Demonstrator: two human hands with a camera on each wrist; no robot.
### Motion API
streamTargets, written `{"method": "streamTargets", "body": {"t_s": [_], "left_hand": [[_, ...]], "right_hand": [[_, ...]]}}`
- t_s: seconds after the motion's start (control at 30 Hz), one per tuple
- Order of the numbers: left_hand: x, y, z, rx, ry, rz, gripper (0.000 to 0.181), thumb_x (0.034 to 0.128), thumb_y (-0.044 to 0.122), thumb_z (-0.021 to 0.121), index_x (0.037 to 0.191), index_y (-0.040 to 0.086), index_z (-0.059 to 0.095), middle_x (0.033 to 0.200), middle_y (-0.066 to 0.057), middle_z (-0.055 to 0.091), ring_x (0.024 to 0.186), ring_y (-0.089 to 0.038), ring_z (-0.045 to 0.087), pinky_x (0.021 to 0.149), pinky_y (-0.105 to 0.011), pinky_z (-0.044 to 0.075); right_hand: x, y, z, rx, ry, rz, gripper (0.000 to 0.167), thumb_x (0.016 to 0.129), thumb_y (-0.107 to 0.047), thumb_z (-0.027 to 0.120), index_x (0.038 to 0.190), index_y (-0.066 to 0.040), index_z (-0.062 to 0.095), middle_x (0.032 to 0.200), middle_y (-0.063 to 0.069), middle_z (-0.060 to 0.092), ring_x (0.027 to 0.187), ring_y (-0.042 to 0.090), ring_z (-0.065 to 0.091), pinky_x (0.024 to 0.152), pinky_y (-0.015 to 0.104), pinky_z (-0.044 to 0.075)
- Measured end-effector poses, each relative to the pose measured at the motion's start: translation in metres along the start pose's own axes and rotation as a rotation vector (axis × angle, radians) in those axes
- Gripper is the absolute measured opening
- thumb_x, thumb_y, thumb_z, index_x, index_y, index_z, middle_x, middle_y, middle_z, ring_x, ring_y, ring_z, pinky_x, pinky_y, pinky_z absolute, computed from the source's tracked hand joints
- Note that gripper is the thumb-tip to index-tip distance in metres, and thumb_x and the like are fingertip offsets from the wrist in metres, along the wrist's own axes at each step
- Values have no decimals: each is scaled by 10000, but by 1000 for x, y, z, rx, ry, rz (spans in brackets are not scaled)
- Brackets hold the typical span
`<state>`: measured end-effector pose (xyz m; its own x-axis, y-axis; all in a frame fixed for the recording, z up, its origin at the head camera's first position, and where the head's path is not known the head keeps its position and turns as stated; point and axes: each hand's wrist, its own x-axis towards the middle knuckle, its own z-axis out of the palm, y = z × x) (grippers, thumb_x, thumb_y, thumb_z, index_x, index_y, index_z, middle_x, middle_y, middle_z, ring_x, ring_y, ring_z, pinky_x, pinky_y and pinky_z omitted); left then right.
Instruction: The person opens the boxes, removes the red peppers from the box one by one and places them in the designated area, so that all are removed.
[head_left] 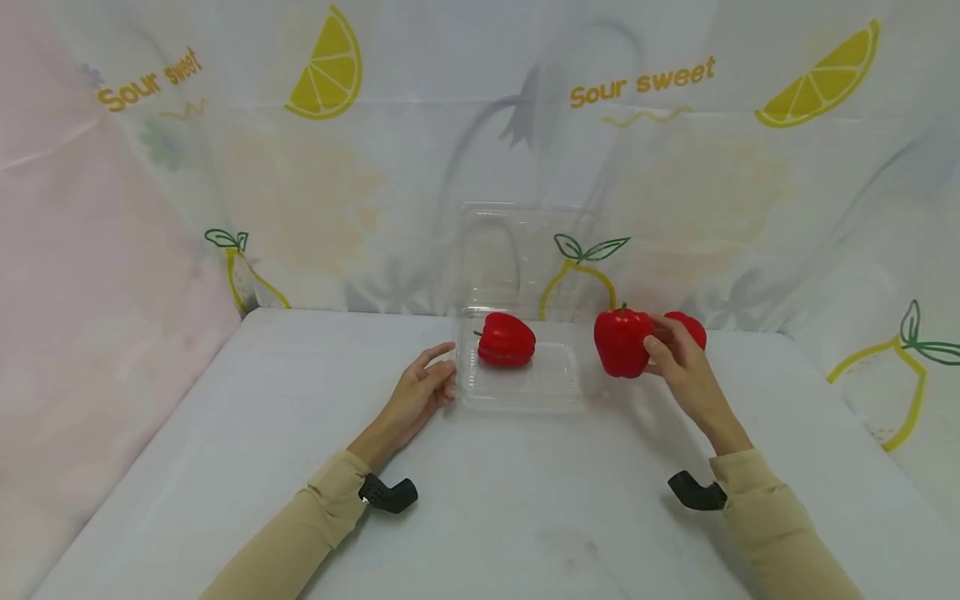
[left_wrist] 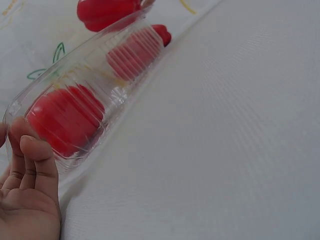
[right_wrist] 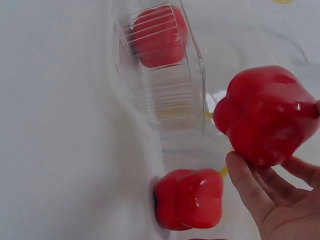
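A clear plastic clamshell box (head_left: 517,402) sits at the back of the white table with its lid raised. One red bell pepper (head_left: 507,340) lies in the left part of the box. My left hand (head_left: 416,396) grips the box's left rim, and its curled fingertips (left_wrist: 36,147) show against the clear wall. My right hand (head_left: 686,375) holds a second red bell pepper (right_wrist: 270,115) just right of the box, above the table, stem upward in the head view. Behind that hand, another red bell pepper (right_wrist: 189,199) is partly hidden in the head view.
A sliver of more red (right_wrist: 207,239) shows at the right wrist view's bottom edge. Behind the table (head_left: 300,417) hangs a white curtain (head_left: 420,167) printed with lemons. Each wrist carries a black device (head_left: 388,494) at the cuff.
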<state>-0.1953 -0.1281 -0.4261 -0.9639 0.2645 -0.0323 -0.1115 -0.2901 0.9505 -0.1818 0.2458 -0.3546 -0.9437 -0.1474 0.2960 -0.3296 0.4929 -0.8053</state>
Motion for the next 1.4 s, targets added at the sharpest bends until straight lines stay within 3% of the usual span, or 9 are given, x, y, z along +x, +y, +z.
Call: {"method": "streamTargets", "body": {"t_s": [0.53,0.8,1.03,1.4], "left_hand": [[0,1,-1,12,-32,12,463,992,143,473,1435,99,347,748,52,531,666,-63,495,601,-181,420],[-1,0,-1,21,-33,14,461,994,152,470,1434,98,342,750,53,526,667,-66,488,598,-183,412],[-1,0,-1,20,-38,16,465,995,155,470,1435,94,335,746,49,521,665,-67,488,598,-181,414],[-1,1,0,23,-33,16,468,992,157,478,1434,97,338,736,52,519,656,-67,490,596,-184,416]], "right_hand": [[-15,14,-10,19,-5,60,486,1005,-287,417,1410,-42,302,1304,166,424,989,-19,509,733,165,533],[-19,19,-12,-18,-32,117,515,999,-308,424,1420,-44,288,1327,197,421,1013,44,483,739,222,558],[-24,25,-13,-38,-78,164,529,1003,-327,408,1420,-24,287,1351,228,415,958,-11,504,757,199,546],[-27,33,-14,-43,-115,210,541,1013,-360,368,1421,-17,278,1340,242,430,941,7,525,782,257,563]]}}
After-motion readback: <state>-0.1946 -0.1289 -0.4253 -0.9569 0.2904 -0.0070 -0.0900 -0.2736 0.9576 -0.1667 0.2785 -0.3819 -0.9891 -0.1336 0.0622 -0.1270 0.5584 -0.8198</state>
